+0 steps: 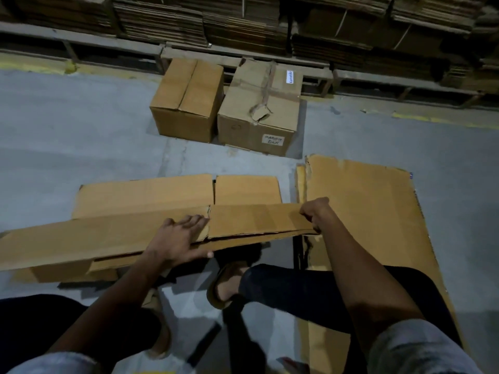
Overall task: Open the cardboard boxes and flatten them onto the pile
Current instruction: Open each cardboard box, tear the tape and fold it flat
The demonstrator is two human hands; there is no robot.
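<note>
The left hand is lying flat with fingers spread on the near flap of the flattened cardboard box, thumb hooking under its near edge. The right hand is curling its fingers round the box's right end, pinching the edge. The flattened box is lying across the concrete floor, its near edge lifting over a sandalled foot. At three o'clock a flat cardboard sheet is lying just beside it. At twelve o'clock two closed boxes are standing side by side: a plain box and a taped, torn box. Beyond them, stacked flat cardboard is sitting on wooden pallets.
</note>
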